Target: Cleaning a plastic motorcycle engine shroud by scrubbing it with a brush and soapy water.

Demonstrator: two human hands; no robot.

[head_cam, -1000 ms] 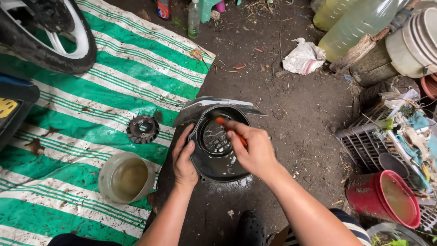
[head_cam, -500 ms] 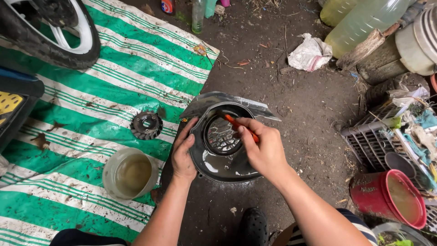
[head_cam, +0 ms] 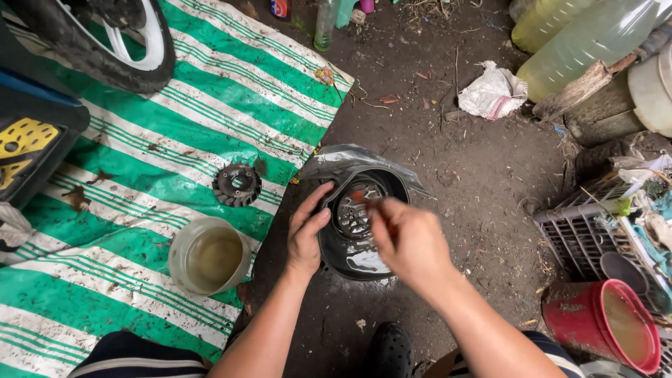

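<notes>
The left hand [head_cam: 306,234] grips the left rim of a round black cover [head_cam: 360,224] with a ribbed grille at its middle, fingers curled over the edge and thumb along the outside; the right hand [head_cam: 406,241] hovers over the cover's centre, motion-blurred, fingers pinched shut on a thin tool with a red-orange tip [head_cam: 358,197] (what kind of tool, I cannot tell); the cover sits on the bare dirt ground [head_cam: 448,154], just off the edge of a green-and-white striped tarp [head_cam: 175,119], with a crumpled grey plastic sheet [head_cam: 343,161] tucked behind it; on the tarp, near the left hand, stands a cut-off plastic container of murky liquid [head_cam: 210,255], and above it lies a small black toothed wheel [head_cam: 237,185]; a motorcycle tyre [head_cam: 105,42] fills the upper left; at lower right a red bucket [head_cam: 602,325] stands beside a grey crate [head_cam: 581,231]; large bottles of yellowish liquid [head_cam: 581,42] lean at upper right, near a crumpled white bag [head_cam: 493,91].
</notes>
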